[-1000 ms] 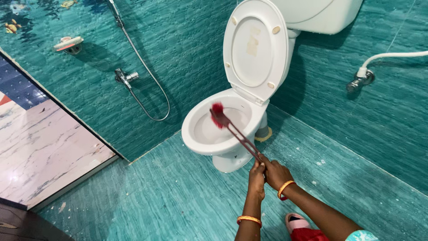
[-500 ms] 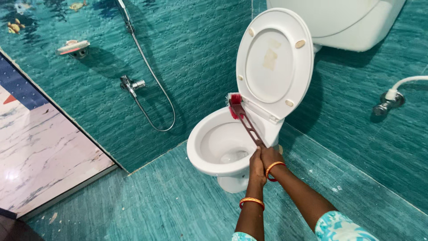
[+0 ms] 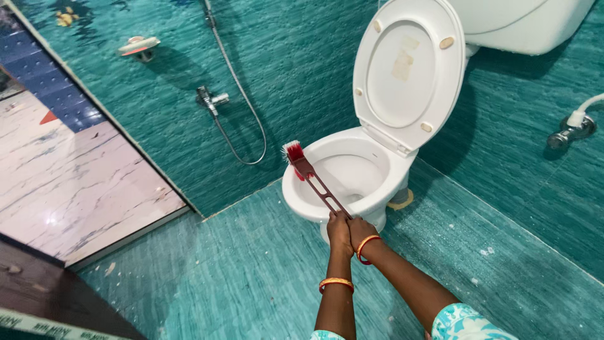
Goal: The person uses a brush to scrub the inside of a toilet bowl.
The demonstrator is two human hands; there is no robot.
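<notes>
Teal tiles cover the bathroom floor [image 3: 239, 277] and wall. Over the white toilet bowl's [image 3: 327, 204] left rim slants a red toilet brush [image 3: 313, 178], bristles pointing up-left, handle running down-right into the left hand [image 3: 340, 230] and right hand [image 3: 360, 230], fingers wrapped around it.

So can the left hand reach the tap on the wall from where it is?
Probably not: the left hand is clasped with the right hand on the brush handle, and the wall tap sits far off, beyond the toilet bowl.

Both hands [image 3: 349, 232] together — closed grip
</notes>
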